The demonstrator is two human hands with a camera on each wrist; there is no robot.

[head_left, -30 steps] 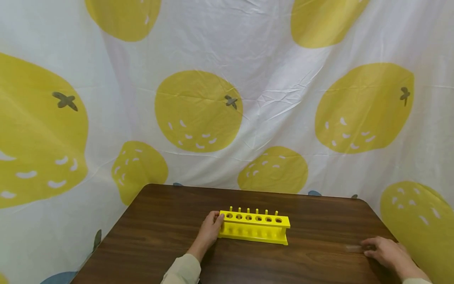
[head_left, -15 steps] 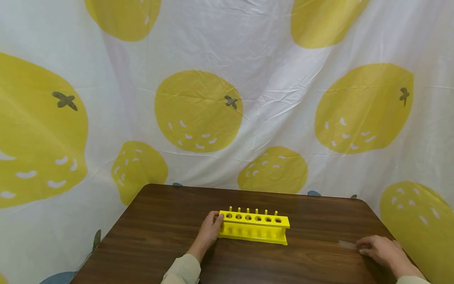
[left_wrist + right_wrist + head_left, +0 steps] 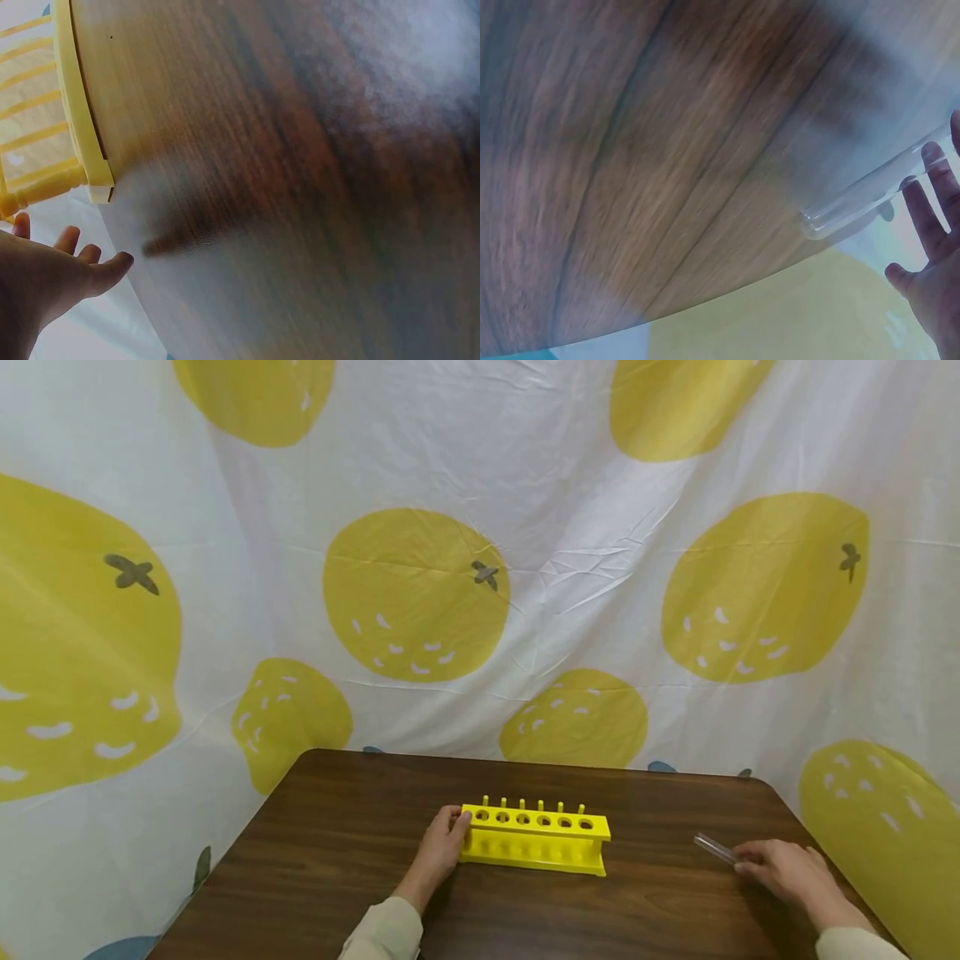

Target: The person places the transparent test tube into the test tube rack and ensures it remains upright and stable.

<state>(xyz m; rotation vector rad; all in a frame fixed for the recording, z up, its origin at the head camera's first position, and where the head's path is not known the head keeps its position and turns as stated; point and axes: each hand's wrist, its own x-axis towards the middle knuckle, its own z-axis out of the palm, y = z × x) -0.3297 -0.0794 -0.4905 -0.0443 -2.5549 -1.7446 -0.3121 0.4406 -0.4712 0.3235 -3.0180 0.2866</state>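
Observation:
A yellow test tube rack (image 3: 534, 852), with a row of round holes and upright pegs behind them, stands on the dark wooden table. At its left end my left hand (image 3: 433, 853) holds it, thumb at the front of the top. The left wrist view shows the end of the rack beside the fingers of that hand (image 3: 56, 274). To the right of the rack, my right hand (image 3: 787, 872) pinches a clear test tube (image 3: 714, 847), which points left and away. In the right wrist view, fingertips lie along the tube (image 3: 855, 206), whose rounded end faces away from the hand.
The brown table (image 3: 637, 918) has rounded far corners. Behind it and at both sides hangs a white cloth (image 3: 585, 568) printed with yellow fruit.
My right hand has moved left toward the rack with the test tube, whose far end now tilts up and away. The left hand and the rack stay put.

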